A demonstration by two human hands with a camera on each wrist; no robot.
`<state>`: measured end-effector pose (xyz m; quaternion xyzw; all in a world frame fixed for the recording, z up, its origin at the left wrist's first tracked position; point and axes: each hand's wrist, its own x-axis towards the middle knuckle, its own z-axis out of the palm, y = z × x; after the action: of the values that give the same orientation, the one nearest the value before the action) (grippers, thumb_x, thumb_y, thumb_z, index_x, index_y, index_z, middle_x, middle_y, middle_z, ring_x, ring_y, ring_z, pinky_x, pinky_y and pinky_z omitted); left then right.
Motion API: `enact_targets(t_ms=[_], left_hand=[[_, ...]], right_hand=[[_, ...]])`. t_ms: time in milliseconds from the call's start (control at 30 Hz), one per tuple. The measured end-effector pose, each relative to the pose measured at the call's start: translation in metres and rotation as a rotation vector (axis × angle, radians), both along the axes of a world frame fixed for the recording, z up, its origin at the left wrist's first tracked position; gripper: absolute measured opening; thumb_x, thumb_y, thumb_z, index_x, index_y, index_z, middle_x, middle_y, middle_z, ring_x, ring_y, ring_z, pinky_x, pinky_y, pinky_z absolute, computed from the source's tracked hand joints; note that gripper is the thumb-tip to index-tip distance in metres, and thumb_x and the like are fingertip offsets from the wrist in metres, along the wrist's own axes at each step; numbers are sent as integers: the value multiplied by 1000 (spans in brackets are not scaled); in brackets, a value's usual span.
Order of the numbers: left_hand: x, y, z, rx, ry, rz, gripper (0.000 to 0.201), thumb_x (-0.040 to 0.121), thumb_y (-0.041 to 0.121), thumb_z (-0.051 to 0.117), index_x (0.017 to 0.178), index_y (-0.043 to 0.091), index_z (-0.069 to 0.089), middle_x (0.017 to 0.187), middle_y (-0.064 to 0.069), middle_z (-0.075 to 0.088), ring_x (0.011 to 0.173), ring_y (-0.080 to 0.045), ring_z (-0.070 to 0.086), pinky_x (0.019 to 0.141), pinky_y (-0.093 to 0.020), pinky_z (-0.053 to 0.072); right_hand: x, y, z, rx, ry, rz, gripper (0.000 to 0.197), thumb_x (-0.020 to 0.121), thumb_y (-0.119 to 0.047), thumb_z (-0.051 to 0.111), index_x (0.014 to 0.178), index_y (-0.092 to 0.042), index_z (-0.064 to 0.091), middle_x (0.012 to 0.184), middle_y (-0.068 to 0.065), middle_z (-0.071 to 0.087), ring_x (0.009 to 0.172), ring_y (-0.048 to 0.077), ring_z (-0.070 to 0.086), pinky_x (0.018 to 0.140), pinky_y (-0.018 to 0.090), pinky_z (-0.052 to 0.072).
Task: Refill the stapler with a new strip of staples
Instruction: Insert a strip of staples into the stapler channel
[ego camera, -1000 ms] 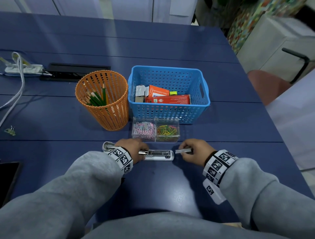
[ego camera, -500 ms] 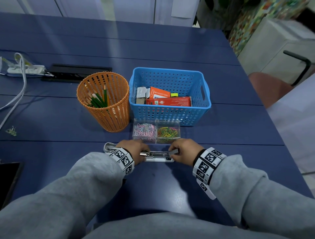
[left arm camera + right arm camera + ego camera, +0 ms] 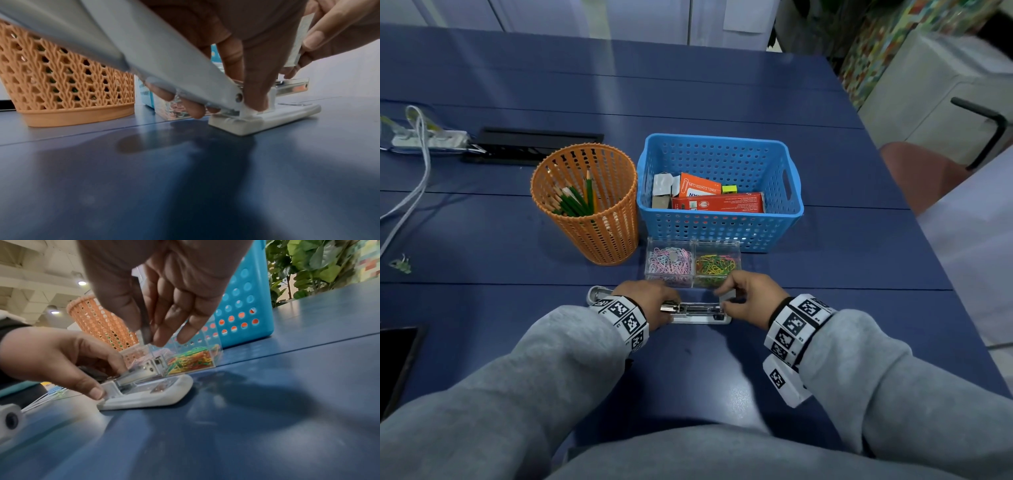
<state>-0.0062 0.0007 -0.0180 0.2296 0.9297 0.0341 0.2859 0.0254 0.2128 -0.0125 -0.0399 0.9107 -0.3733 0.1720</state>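
A white stapler [image 3: 698,317] lies open on the blue table [image 3: 722,377], its lid [image 3: 144,48] swung back to the left and its metal staple channel [image 3: 697,307] bared. My left hand [image 3: 654,305] grips the stapler at its hinge end [image 3: 238,97], thumb on the near side of the base [image 3: 144,395]. My right hand [image 3: 750,301] pinches a grey strip of staples [image 3: 144,318] between thumb and fingers, held tilted just above the channel's right end. The same strip [image 3: 298,40] shows steeply tilted in the left wrist view.
Right behind the stapler stands a clear two-part box of paper clips [image 3: 692,262]. Behind it are a blue basket [image 3: 787,219] with cartons and an orange mesh cup [image 3: 602,233] of pencils. A power strip [image 3: 428,140] and cable lie far left.
My right hand has moved left with the staple strip, from beside the stapler's right end to just above its open channel, and has tilted the strip. The left hand has kept its hold.
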Motion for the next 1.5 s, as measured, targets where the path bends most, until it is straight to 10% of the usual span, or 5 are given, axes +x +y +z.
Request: enact_targets(t_ms=[300, 500, 1500], left_hand=[[-1, 0, -1, 1, -12, 6, 33, 84, 39, 59, 117, 40, 54, 123, 2, 59, 113, -24, 56, 94, -40, 49], [-2, 0, -3, -4, -13, 5, 35, 83, 40, 59, 117, 40, 53, 123, 3, 58, 114, -24, 56, 92, -40, 48], [-4, 1, -6, -9, 14, -24, 30, 82, 40, 60, 112, 40, 56, 122, 3, 60, 112, -24, 57, 91, -40, 48]], right_hand=[[3, -3, 3, 139, 106, 180, 16, 84, -21, 61, 96, -11, 65, 84, -3, 55, 77, 16, 53, 69, 26, 44], [0, -14, 2, 297, 113, 354, 38, 89, -19, 51, 126, -11, 52, 110, 17, 58, 100, 31, 56, 84, 40, 48], [-8, -25, -4, 395, 29, 323, 22, 85, -27, 60, 98, -10, 67, 105, 8, 64, 97, 27, 58, 80, 33, 48]])
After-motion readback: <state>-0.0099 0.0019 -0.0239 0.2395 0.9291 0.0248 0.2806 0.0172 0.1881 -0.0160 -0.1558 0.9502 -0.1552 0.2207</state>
